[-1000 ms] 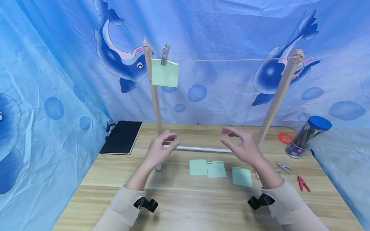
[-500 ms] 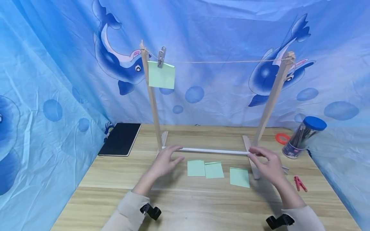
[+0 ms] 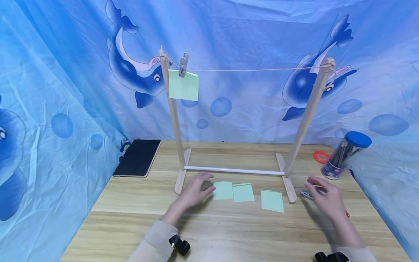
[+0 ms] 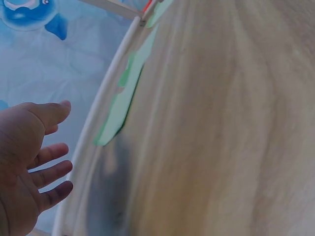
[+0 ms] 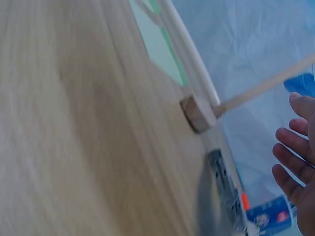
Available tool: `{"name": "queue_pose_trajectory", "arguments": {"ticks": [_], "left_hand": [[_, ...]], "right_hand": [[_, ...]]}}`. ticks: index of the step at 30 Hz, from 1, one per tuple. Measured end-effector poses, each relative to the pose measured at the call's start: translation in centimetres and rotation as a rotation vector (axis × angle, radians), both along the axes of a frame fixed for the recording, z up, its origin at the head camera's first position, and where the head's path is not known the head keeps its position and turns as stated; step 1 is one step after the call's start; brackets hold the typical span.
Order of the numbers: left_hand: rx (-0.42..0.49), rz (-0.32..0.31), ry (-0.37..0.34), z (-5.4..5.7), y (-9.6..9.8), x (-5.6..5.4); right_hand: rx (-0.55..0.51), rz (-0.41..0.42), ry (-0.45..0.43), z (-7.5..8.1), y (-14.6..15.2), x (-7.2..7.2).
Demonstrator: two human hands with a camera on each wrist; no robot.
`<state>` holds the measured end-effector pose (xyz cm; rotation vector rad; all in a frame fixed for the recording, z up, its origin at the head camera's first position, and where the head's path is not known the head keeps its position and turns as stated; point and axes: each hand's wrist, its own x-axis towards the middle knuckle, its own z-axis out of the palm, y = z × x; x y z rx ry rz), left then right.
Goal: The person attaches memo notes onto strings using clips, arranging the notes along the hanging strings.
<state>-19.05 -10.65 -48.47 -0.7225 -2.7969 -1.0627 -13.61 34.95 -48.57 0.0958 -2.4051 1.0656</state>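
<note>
Three green notes [image 3: 223,190] lie on the wooden table [image 3: 209,233] I watch from afar, a blue dolphin curtain [image 3: 248,109] behind. A fourth note [image 3: 184,87] hangs under the string [image 3: 245,70] from a metal clip [image 3: 183,65]. At right, the blue-lidded jar [image 3: 333,170] holds dark sticks [image 3: 341,154]. Well apart, both hands hold nothing, fingers loosely bent: I see the left hand [image 3: 195,191] just beside the leftmost note, the right hand [image 3: 328,199] above the loose clip [image 3: 306,195]. Half a second ago the right was by the white bar [image 3: 234,170]; the left has shifted nearer the notes.
</note>
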Motion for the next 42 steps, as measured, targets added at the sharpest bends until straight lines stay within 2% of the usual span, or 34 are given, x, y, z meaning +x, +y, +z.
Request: {"name": "queue_pose_trajectory", "arguments": {"ticks": [7,10,13,16,21,26,30,36,42], "left_hand": [[0.002,-0.011,-0.019,-2.0,0.6,0.2],[0.004,-0.022,-0.009,-2.5,0.9,0.2],[-0.003,-0.023,0.008,-2.8,1.1,0.1],[-0.033,-0.014,0.007,-2.9,1.3,-0.1],[-0.049,-0.003,-0.036,-2.9,1.6,-0.4],[0.049,-0.010,-0.091,-2.9,1.7,-0.6],[0.131,0.010,-0.122,-3.1,1.6,-0.7],[0.190,0.069,-0.116,-3.6,1.4,-0.8],[0.216,0.099,-0.087,-3.9,1.2,-0.8]], "right_hand": [[0.127,-0.053,-0.104,-1.5,1.6,0.3],[0.169,-0.023,-0.185,-2.2,2.1,0.5],[0.166,0.016,-0.254,-2.8,2.3,0.6],[0.169,0.032,-0.287,-3.0,2.6,0.5],[0.178,0.023,-0.302,-3.1,3.2,0.5],[0.199,0.016,-0.278,-3.4,3.8,0.9],[0.237,0.021,-0.252,-3.4,4.1,1.2],[0.243,0.015,-0.247,-3.2,4.0,1.5],[0.139,-0.056,-0.289,-3.2,3.8,1.7]]}}
